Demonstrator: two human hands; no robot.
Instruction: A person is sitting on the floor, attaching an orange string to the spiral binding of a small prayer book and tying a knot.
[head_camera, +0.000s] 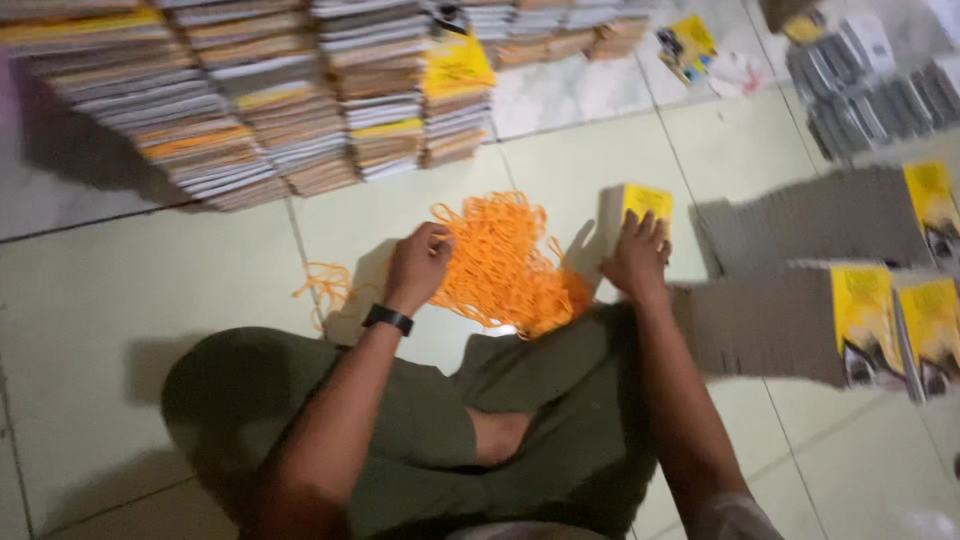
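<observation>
orange rubber bands (505, 265) | left hand (417, 266) fingers curled in | right hand (634, 258) fingers spread on yellow booklet (642, 207)

The rubber bands (500, 265) are bright orange, heaped as a tangled mass. The booklet (640, 205) under the right hand (635, 258) has a yellow cover. The wristband (388, 319) on the left hand (417, 265) is black. The trousers (430, 430) are olive green. The floor tiles (150, 290) are pale green with dark joints. The stacked booklets (885, 320) show yellow covers with dark lower corners and grey-brown page edges.
</observation>
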